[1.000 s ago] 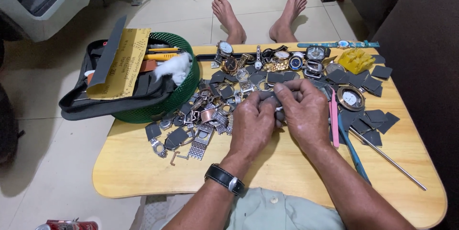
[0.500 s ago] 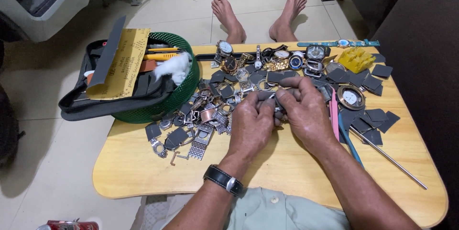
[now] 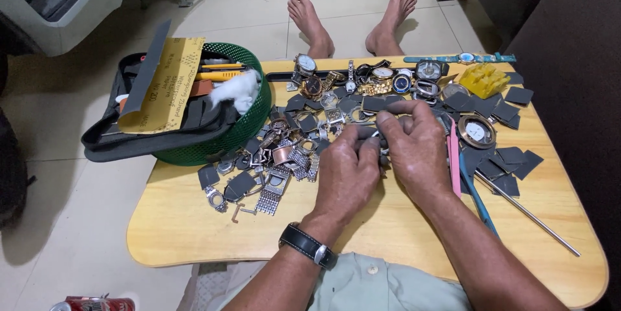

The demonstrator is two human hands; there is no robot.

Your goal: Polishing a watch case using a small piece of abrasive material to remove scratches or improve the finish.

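My left hand (image 3: 346, 175) and my right hand (image 3: 417, 149) meet over the middle of a low wooden table (image 3: 194, 233). Both pinch a small dark watch part (image 3: 374, 138) between their fingertips; most of it is hidden by the fingers. A black wristwatch (image 3: 309, 245) sits on my left wrist. Just left of the hands lies a heap of metal watch bands and cases (image 3: 278, 162). Several whole watches (image 3: 381, 81) lie in a row along the table's far edge.
A green basket (image 3: 249, 123) holding a black pouch, sandpaper sheet (image 3: 165, 88) and white cloth stands at the left. Dark square pads (image 3: 508, 162), a round watch case (image 3: 477, 131), a yellow block (image 3: 484, 78), pink and blue tools and a metal rod (image 3: 527, 211) lie right. Bare feet (image 3: 352, 17) rest beyond.
Both hands stay together over the same spot; the fingers have shifted slightly on the small part. Nothing else has moved.
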